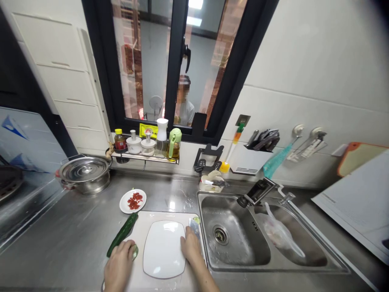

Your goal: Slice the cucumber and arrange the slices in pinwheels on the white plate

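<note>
My left hand (118, 261) is closed round a cucumber piece (135, 253), whose pale cut end shows past the fingers. Just beyond that hand, a long dark green cucumber (124, 232) lies across the left edge of the white cutting board (140, 229). On the board sits a squarish white plate (164, 249) with nothing on it. My right hand (192, 246) grips a knife, its blade (194, 226) pointing away along the board's right side; the handle is hidden in the hand. A small cucumber end (196, 220) rests beside the blade tip.
Chopped red bits fill a small white plate (124, 205) behind the cucumber. A lidded steel pot (91, 182) stands at left. To the right are a double sink (209, 259), a faucet (259, 190) and a plastic bag (281, 233). A condiment rack (146, 157) hangs behind.
</note>
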Motion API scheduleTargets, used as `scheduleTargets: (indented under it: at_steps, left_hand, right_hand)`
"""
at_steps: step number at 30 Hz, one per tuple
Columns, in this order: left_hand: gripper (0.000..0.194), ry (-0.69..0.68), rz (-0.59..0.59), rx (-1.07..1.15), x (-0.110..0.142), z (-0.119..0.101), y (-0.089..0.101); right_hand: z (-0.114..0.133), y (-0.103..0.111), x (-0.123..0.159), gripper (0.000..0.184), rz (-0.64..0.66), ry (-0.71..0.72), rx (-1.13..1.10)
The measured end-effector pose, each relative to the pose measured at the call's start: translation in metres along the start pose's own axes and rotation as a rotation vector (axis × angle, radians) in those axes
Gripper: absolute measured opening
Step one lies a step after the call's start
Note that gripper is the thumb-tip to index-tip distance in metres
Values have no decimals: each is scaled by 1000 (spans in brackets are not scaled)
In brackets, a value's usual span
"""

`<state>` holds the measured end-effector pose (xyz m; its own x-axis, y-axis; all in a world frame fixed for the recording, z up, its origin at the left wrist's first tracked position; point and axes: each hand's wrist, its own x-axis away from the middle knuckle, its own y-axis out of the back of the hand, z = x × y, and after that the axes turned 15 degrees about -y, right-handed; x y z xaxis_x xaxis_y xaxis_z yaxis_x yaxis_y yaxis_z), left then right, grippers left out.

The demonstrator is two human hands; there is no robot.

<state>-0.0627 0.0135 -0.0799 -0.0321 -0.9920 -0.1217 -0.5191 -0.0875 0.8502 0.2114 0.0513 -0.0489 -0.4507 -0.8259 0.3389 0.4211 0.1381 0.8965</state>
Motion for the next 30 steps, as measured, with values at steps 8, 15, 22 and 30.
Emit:
scheduleTargets:
  at_steps: [8,15,22,30]
  left_hand:
    - [37,-16,-80,635,-18,-28,-7]
    - [42,-23,-36,782,-21,-60,-7]
    - [43,10,-88,894,-31,-74,11]
    - [52,156,12,1135,-61,-107,45]
  right_hand:
    - [32,-1,43,26,141,448,-386]
    - [43,-8,58,12,294,469,-574]
    - [47,8,40,9,347,446,-725]
    - [71,55,22,18,228,539,-850]
